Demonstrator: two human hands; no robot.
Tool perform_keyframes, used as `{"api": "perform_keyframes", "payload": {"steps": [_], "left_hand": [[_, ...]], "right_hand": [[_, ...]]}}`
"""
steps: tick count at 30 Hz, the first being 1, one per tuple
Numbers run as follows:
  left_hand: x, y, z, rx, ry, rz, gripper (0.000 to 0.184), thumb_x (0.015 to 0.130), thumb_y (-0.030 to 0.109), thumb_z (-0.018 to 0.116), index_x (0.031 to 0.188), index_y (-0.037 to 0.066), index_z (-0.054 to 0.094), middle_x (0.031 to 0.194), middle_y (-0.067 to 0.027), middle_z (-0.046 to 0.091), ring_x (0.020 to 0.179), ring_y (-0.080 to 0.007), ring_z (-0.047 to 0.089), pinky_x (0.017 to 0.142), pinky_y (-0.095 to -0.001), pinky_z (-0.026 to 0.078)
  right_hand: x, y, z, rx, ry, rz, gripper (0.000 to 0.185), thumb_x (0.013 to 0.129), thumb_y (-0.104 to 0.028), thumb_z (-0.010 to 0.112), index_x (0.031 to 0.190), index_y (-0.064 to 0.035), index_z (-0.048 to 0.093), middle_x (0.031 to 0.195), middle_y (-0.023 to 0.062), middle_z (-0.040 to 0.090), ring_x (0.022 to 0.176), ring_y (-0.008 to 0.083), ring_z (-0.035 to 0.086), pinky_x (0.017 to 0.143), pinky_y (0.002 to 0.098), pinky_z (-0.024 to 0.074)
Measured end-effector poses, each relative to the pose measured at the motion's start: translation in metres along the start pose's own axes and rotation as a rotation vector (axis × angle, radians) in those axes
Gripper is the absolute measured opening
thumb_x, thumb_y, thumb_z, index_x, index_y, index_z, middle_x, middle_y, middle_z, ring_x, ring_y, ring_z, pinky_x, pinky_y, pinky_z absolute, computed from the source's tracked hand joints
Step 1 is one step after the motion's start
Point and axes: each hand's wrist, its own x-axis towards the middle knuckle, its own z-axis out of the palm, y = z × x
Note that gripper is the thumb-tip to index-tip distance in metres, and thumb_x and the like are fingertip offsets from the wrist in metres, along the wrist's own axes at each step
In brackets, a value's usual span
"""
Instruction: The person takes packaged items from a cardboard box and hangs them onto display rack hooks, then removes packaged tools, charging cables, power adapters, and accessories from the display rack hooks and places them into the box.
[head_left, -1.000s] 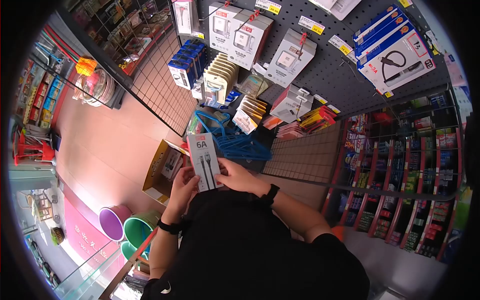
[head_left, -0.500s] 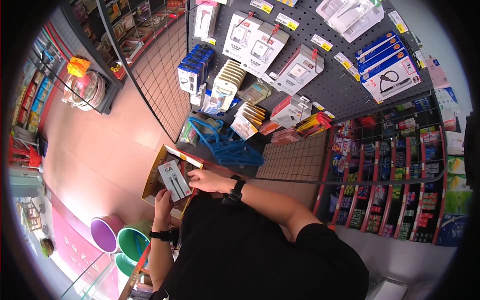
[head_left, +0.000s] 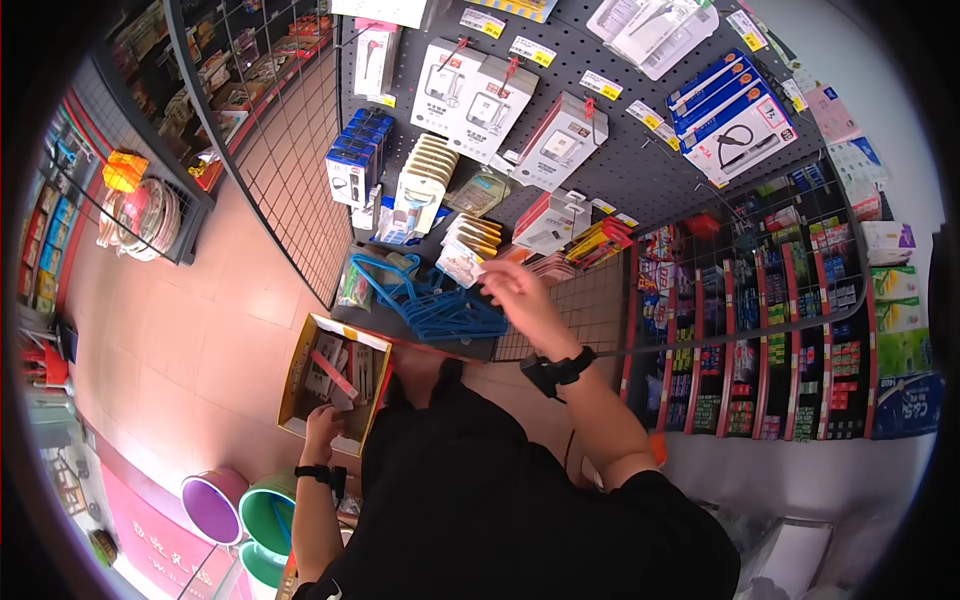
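Observation:
My left hand (head_left: pixel 322 432) is over the near edge of a yellow-edged cardboard box (head_left: pixel 292 395), its fingers loosely bent and apart, with nothing visible between them. Just beyond its fingertips a slim package with a red side (head_left: pixel 334 374) lies slanted in the box, among other white packages (head_left: pixel 362 368). My right hand (head_left: pixel 512 292) is raised in front of the pegboard, fingers apart and empty. Its fingertips are close to a row of small hanging white and orange packs (head_left: pixel 465 255); whether they touch cannot be told.
Blue hangers (head_left: pixel 430 305) lie on the dark shelf below the pegboard (head_left: pixel 600 150), where boxed chargers (head_left: pixel 490 105) and blue-white cable boxes (head_left: pixel 735 135) hang. A wire grid (head_left: pixel 270 170) stands at left. Purple (head_left: pixel 213 508) and green buckets (head_left: pixel 268 515) are at lower left.
The 6A cable box, earlier in my hands, no longer shows its front; a red-sided package now lies in the carton. My right hand has moved up and right, towards the hanging packs.

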Motion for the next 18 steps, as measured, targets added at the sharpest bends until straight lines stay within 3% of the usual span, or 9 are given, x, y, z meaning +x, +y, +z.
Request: {"api": "perform_keyframes", "payload": {"steps": [4,7,13,18], "left_hand": [[0.005,0.002,0.008,0.013,-0.129,0.026,0.027,0.089,0.011,0.053,0.114,0.001,0.055,0.081,-0.0043,0.056,0.061,-0.011,0.055,0.05,-0.0252,0.044],[0.008,0.013,0.025,0.04,-0.156,0.057,0.03,0.09,0.012,0.054,0.118,0.0,0.054,0.087,-0.0065,0.061,0.063,-0.0118,0.058,0.054,-0.0244,0.046],[-0.009,0.047,0.08,0.097,-0.178,0.14,0.024,0.093,0.013,0.054,0.112,0.001,0.058,0.093,-0.0075,0.063,0.07,-0.0136,0.061,0.06,-0.0248,0.049],[-0.017,0.064,0.112,0.219,-0.198,0.195,0.029,0.093,0.015,0.055,0.118,0.001,0.057,0.095,-0.0049,0.065,0.074,-0.0107,0.064,0.059,-0.022,0.049]], "right_hand": [[0.007,-0.049,-0.06,0.113,0.451,-0.244,0.022,0.095,-0.012,0.059,0.117,-0.0058,0.057,0.095,0.0042,0.066,0.077,0.0077,0.059,0.069,0.0218,0.0475],[0.017,-0.086,-0.107,0.183,0.687,-0.423,0.041,0.093,-0.013,0.062,0.128,-0.0033,0.043,0.091,0.0041,0.064,0.074,0.0083,0.057,0.065,0.0224,0.0434],[0.036,-0.13,-0.147,0.071,0.811,-0.555,0.059,0.09,-0.016,0.068,0.138,-0.0022,0.035,0.083,0.0003,0.063,0.073,0.0057,0.055,0.063,0.0206,0.0409],[0.045,-0.129,-0.16,-0.061,0.776,-0.582,0.032,0.097,-0.018,0.059,0.124,-0.001,0.058,0.098,0.0043,0.069,0.082,0.0076,0.06,0.068,0.0224,0.0468]]}}
